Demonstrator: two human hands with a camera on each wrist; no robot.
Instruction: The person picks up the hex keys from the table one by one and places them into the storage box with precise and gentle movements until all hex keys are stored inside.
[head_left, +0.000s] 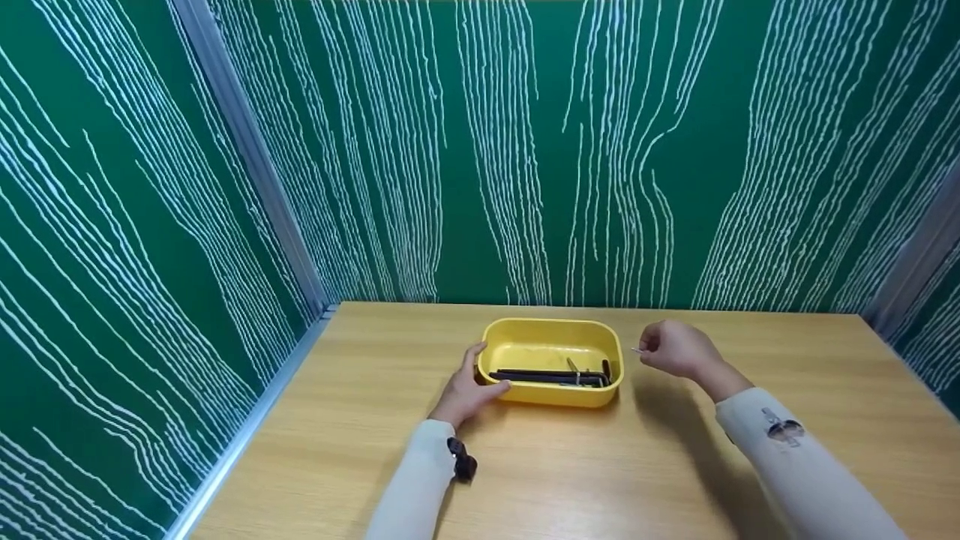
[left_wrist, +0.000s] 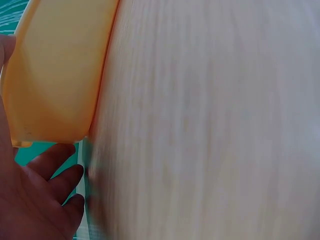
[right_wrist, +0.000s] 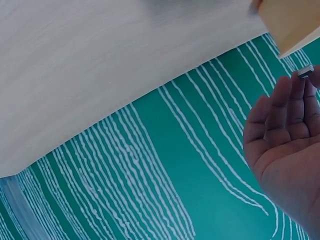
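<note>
A yellow plastic bin [head_left: 559, 395] sits on the wooden table. My left hand [head_left: 466, 388] grips its left end, thumb over the front rim and fingers round the side. In the left wrist view, the bin's outer wall [left_wrist: 55, 85] fills the upper left beside the hand [left_wrist: 45, 195]. Just right of the bin and apart from it, my right hand [head_left: 681, 349] pinches a small silvery metal piece [right_wrist: 305, 71] between thumb and fingertip; its exact kind is unclear. Inside the bin, long black rods [head_left: 540, 375] lie along the front with a thin metal piece [head_left: 574, 367].
The wooden table [head_left: 360, 390] runs back to a green wall [head_left: 480, 187] with wavy white lines. Grey metal posts [head_left: 255, 150] stand at the corners. A dark bow-like item [head_left: 461, 461] hangs by the left sleeve cuff.
</note>
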